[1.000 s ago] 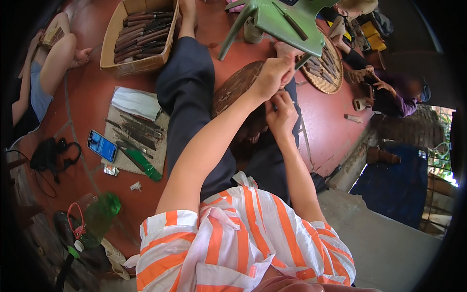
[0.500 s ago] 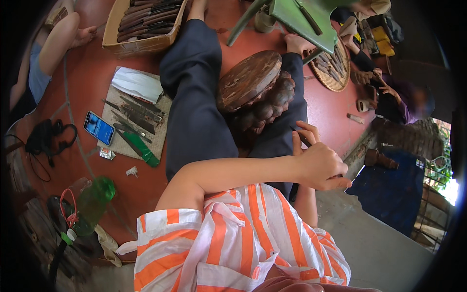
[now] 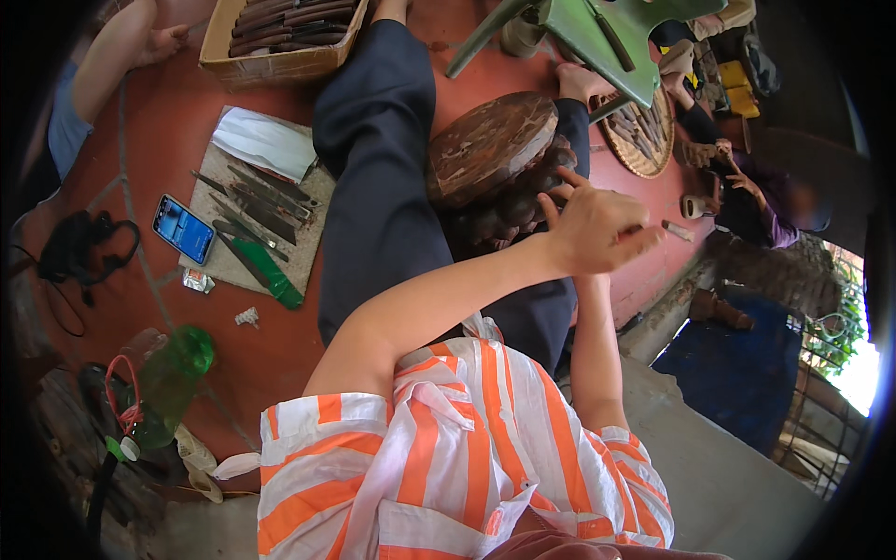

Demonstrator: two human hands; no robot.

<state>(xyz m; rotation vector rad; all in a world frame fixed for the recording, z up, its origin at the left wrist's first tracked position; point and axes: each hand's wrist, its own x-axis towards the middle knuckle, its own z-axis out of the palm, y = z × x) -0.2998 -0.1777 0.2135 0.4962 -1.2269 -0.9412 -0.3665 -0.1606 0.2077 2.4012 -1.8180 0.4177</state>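
Observation:
My left hand (image 3: pixel 597 231) crosses over my right wrist, its fingers curled; a small dark bit shows at them, but I cannot make out what it is. My right hand (image 3: pixel 560 191) is mostly hidden behind it. Only a few of its fingers show, stretched and apart, over the edge of a dark carved wooden piece (image 3: pixel 495 154). Whether they touch it I cannot tell. The piece has a flat oval face and a rounded, knobbly side, and rests tilted between my legs (image 3: pixel 383 187).
To the left, a mat (image 3: pixel 308 252) bears several blades and a white cloth (image 3: pixel 264 142), with a phone (image 3: pixel 184 230) beside it. Ahead stand a box of tools (image 3: pixel 280 70) and a green stool (image 3: pixel 607 47). A basket (image 3: pixel 639 131) and another person (image 3: pixel 770 201) are at right.
Both hands have moved up and left toward the carved piece. The slim dark tool seen between my fingers earlier is no longer plainly visible. The view has shifted slightly.

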